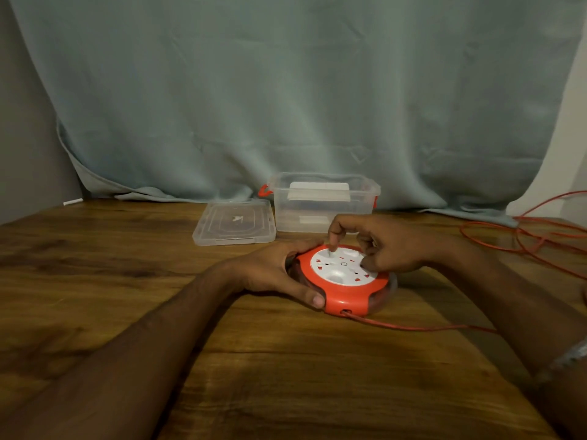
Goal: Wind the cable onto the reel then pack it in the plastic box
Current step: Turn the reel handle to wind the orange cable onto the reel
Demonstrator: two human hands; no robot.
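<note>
With the left hand (pixel 273 274) clamped round the rim of the round orange-and-white plastic cable reel (pixel 344 279) on the wooden table (pixel 127 281), the right hand (pixel 378 242), pinching its small winding knob, should probably crank evenly so the loose orange cable (pixel 413 328) feeds in without snagging.

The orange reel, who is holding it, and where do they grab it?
The left hand grips the reel by its left rim. The right hand has a fingertip pressed down on its white top face.
</note>
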